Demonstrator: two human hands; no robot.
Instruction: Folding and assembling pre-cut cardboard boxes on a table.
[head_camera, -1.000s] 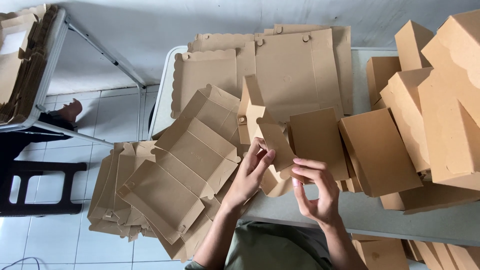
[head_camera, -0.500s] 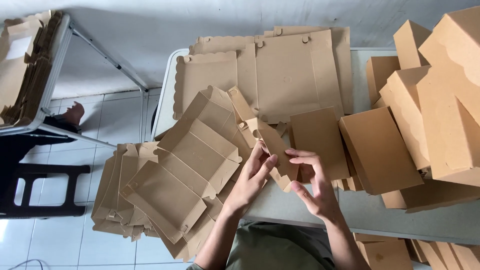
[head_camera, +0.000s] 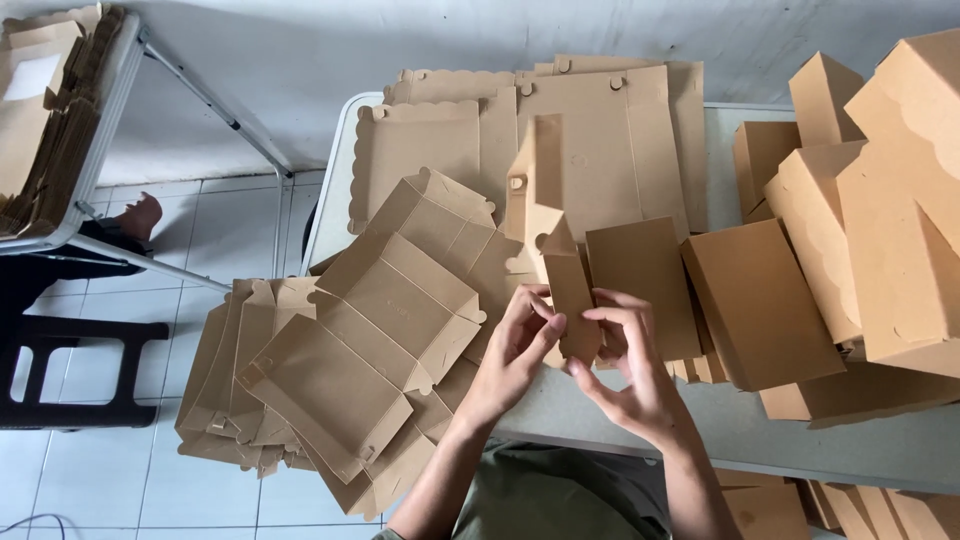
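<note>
A brown cardboard box blank (head_camera: 400, 320) lies unfolded over the table's left front edge. Both hands work on its right end, where a narrow side flap (head_camera: 568, 285) stands folded upright. My left hand (head_camera: 515, 350) pinches that flap from the left. From the right, my right hand (head_camera: 625, 365) grips the same flap with thumb and fingers. A taller flap with a locking tab (head_camera: 535, 175) rises behind it.
Flat blanks (head_camera: 600, 130) lie stacked at the back of the white table (head_camera: 900, 445). Folded boxes (head_camera: 880, 230) pile up on the right. More blanks (head_camera: 235, 370) sit on a lower stack at the left, and a second table (head_camera: 100, 110) with cardboard stands far left.
The side flap has been folded upright between my fingers, and the taller flap behind it has risen. Both hands have shifted slightly right along the blank's end.
</note>
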